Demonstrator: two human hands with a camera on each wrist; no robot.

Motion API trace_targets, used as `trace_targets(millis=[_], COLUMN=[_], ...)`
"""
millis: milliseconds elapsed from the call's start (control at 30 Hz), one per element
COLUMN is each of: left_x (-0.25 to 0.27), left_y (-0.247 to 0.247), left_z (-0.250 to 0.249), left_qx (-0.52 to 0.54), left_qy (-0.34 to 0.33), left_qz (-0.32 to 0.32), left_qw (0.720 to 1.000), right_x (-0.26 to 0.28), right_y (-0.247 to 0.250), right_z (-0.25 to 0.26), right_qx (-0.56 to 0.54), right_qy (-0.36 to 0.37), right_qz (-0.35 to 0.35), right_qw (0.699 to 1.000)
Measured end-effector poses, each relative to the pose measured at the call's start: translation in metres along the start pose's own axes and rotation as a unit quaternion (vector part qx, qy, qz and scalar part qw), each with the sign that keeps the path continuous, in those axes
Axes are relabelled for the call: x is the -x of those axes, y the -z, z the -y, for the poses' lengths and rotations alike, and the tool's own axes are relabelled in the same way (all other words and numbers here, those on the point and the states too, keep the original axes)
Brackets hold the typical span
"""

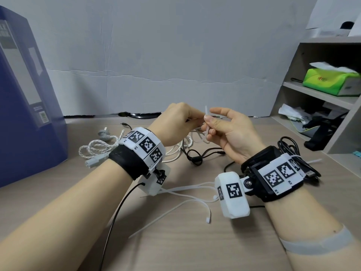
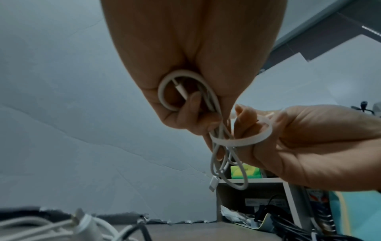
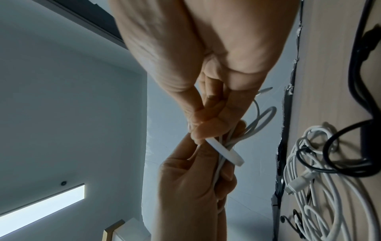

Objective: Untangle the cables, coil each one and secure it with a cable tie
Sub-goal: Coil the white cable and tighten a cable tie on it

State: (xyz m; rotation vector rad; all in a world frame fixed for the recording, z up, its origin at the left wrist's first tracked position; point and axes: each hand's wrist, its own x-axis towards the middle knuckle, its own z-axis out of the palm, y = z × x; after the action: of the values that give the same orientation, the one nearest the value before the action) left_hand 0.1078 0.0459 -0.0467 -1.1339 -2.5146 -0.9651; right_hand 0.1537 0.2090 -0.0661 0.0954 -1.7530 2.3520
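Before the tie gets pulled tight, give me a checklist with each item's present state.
1. Left hand grips the coiled white cable: ok.
2. Cable tie loops around the coil's strands: ok.
3. Right hand pinches the tie: ok.
4. Tie tail threaded through its head: cannot tell, the fingers hide the join.
5. Loop snug on the coil: not ok, it is wide and slack, with right fingers inside it.
6. Cable's plug hangs clear below the loop: ok.
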Motion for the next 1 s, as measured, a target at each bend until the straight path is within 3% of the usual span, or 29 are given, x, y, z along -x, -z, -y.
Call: trace_targets(millis=[200,500,700,1000], left_x=[0.003,0.006,0.002,0.002], left_y=[0.004,0.000,-0.008,-0.015], left_z=[-0.004,-0.015,-0.014,-0.011], left_qx=[-0.028,0.039,-0.011,0.006], left_qy=[-0.009,-0.005,-0.036,-0.002], left_qz=[0.020,0.035,-0.009,-0.029], left_qw=[0.999,0.999,0.999,1.000], right_x=[0.003,0.000,-0.001,-0.002], right_y=[0.000,0.003,0.002,0.009], right_z=[0.002,0.004,0.006,0.010], right_qx=[0.015,0.000,-0.025,0.004], right_qy=[-0.012,-0.015,-0.021,-0.019], right_qz=[0.022,0.001,-0.016,-0.038], right_qw=[1.000,1.000,0.999,0.999])
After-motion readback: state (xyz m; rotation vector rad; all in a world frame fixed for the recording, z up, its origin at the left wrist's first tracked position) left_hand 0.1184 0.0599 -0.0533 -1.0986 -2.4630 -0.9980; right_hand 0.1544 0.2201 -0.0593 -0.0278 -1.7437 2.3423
